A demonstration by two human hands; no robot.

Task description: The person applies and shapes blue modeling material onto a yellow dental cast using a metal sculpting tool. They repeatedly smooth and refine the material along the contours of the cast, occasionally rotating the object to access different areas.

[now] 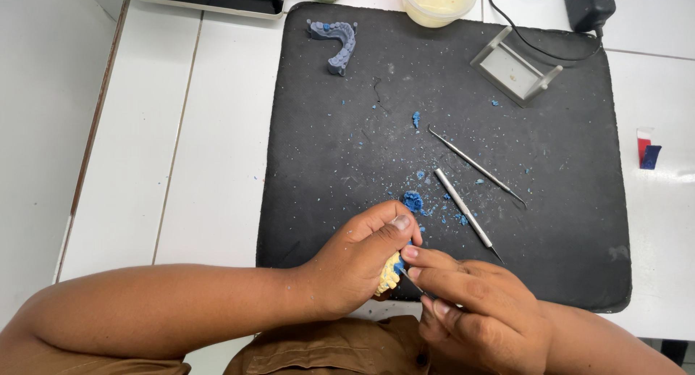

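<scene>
Your left hand point(358, 263) is closed around a small yellow dental cast point(389, 274) and holds it at the near edge of the black mat point(326, 150), just above your lap. Only a narrow part of the cast shows between the fingers: pale yellow teeth in a row, with some blue material point(399, 263) on the side that faces your right hand point(470, 302). Your right hand is closed in a pinch on a thin metal tool point(410, 281), whose tip touches the cast at that blue spot. The cast therefore lies directly to the left of the right hand, and the tool's long axis runs from lower right to upper left into it. I think the tool is a small carver, but the fingers hide most of it. Further up the mat from the cast, two more metal instruments point(467, 210) lie side by side, both slanted, among blue crumbs point(413, 200). At the far edge of the mat you have a grey-blue jaw model point(337, 42), a small grey stand point(515, 65), and a plastic tub point(438, 0) just beyond the edge.
</scene>
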